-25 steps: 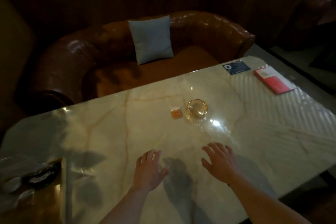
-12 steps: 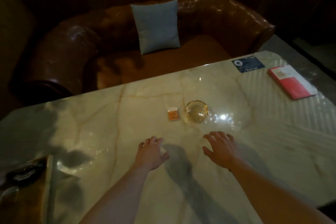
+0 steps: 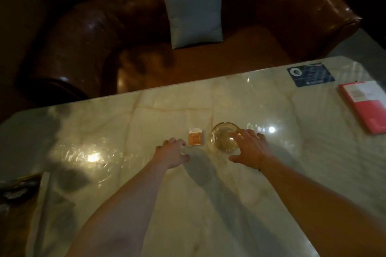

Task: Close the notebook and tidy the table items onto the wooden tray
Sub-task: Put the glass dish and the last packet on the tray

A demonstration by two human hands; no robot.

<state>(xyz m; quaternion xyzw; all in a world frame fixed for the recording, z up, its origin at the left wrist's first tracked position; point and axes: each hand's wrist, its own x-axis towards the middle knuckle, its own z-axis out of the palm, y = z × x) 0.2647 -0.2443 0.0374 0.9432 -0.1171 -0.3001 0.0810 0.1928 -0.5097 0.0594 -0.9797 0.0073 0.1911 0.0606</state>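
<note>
While the left hand (image 3: 172, 153) is lying open beside the small orange box (image 3: 195, 136), the right hand (image 3: 249, 149) is spreading over the glass ashtray (image 3: 224, 139). Nothing is being held.

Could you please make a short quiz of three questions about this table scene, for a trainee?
1. True or false: the right hand reaches over the glass ashtray.
2. Which thing lies nearest the left hand?
A. the small orange packet
B. the red booklet
C. the dark blue card
3. Fill in: on the brown leather sofa behind the marble table stands a grey ____.

Key:
1. True; the fingers are spread over the near right rim, nothing lifted yet.
2. A
3. cushion
</note>
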